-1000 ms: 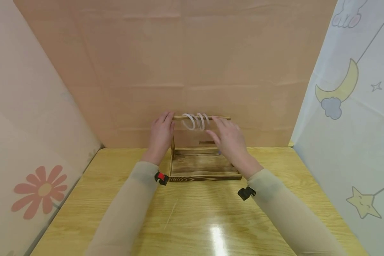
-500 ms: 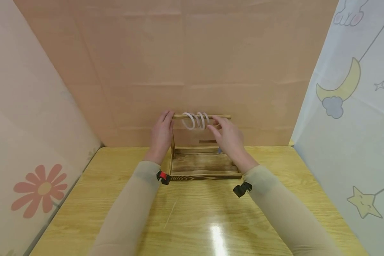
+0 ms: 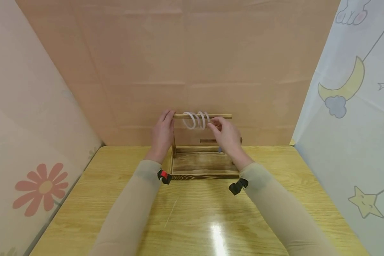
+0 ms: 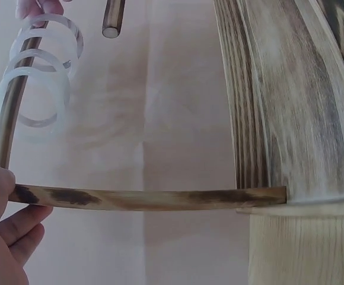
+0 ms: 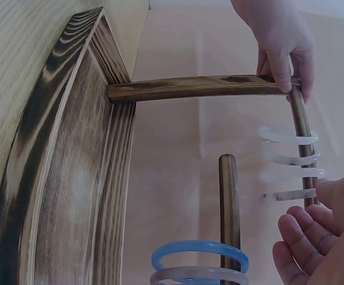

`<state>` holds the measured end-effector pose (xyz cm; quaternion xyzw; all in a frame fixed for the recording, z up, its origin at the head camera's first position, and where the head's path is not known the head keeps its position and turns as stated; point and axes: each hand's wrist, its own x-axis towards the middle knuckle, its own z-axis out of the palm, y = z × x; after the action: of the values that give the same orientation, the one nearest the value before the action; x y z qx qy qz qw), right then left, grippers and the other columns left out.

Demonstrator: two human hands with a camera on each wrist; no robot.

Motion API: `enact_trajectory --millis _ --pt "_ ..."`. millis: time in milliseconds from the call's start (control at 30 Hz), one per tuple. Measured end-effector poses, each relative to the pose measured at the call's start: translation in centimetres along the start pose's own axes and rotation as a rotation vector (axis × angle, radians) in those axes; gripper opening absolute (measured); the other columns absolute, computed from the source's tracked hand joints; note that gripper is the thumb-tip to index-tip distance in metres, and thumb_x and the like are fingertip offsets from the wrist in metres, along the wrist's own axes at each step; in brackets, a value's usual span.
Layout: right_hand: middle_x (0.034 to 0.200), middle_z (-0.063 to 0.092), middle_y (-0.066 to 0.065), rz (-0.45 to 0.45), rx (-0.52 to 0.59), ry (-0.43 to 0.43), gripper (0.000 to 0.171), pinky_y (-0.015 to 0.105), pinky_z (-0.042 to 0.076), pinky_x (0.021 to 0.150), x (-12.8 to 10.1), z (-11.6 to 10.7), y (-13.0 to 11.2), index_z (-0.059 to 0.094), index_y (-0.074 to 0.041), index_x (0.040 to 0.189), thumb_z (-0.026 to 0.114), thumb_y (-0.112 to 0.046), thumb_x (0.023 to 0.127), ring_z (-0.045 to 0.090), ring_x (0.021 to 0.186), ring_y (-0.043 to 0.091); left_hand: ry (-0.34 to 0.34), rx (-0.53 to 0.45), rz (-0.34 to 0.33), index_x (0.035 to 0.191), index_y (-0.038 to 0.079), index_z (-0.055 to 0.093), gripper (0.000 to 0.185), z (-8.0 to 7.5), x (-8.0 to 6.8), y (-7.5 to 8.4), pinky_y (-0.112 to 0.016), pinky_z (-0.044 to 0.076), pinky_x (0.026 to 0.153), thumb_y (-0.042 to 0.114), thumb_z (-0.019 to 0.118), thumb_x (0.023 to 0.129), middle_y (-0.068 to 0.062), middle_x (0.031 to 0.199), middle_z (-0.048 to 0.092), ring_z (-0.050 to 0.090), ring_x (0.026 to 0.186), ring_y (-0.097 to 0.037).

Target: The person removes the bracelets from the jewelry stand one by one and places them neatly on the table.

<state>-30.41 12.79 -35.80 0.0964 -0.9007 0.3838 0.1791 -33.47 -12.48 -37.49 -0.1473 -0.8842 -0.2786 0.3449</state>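
In the head view a dark-grained wooden bangle stand (image 3: 204,163) stands at the table's back. Several pale, translucent bangles (image 3: 203,121) hang together on its top rod (image 3: 223,116). My left hand (image 3: 161,137) grips the rod's left end, where it joins the upright (image 5: 196,87); fingers and thumb wrap that corner. My right hand (image 3: 229,137) is at the outermost bangle (image 5: 293,195), pinching it between thumb and fingers beside the rod. On the lower rod (image 5: 227,196) hang a blue bangle (image 5: 190,244) and a greyish bangle (image 5: 178,272).
The stand's tray base rests on the wood-grain table (image 3: 192,213). A tan backdrop (image 3: 192,64) rises close behind it. Patterned panels flank both sides, a flower (image 3: 44,186) on the left and a moon (image 3: 345,83) on the right.
My right fingers have come off the top rod and curled in toward the outermost bangle, and the right wrist has shifted left. My left hand keeps its grip at the corner.
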Motion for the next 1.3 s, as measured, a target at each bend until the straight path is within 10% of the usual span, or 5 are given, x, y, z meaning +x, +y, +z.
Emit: enact_trajectory --millis 600,867,1300 --pt "0.122 0.078 0.005 0.030 0.077 -0.019 0.033 0.048 0.058 0.088 -0.3 1.1 -0.3 0.077 -0.012 0.134 0.068 -0.036 0.113 0.073 0.105 0.026 -0.073 -0.071 -0.214 0.157 -0.001 0.052 0.048 0.0 -1.4 -0.7 -0.058 0.059 0.092 0.014 0.066 0.113 -0.025 0.117 0.075 0.074 0.105 -0.044" --pt "0.115 0.078 0.004 0.043 0.096 -0.012 0.029 0.045 0.055 0.080 -0.2 1.1 -0.2 0.078 -0.013 0.130 0.068 -0.033 0.113 0.070 0.098 0.023 -0.052 -0.031 -0.196 0.132 0.000 0.058 0.024 0.6 -1.7 -0.8 -0.060 0.057 0.082 0.013 0.065 0.113 -0.021 0.107 0.074 0.073 0.097 -0.044" --pt "0.108 0.079 0.005 0.044 0.139 0.013 0.025 0.043 0.055 0.078 -0.1 0.9 -0.1 0.080 -0.012 0.127 0.069 -0.030 0.112 0.070 0.094 0.022 -0.063 -0.010 -0.185 0.143 -0.002 0.055 0.034 0.9 -1.9 -0.7 -0.063 0.055 0.089 0.018 0.060 0.116 -0.024 0.120 0.073 0.071 0.109 -0.047"
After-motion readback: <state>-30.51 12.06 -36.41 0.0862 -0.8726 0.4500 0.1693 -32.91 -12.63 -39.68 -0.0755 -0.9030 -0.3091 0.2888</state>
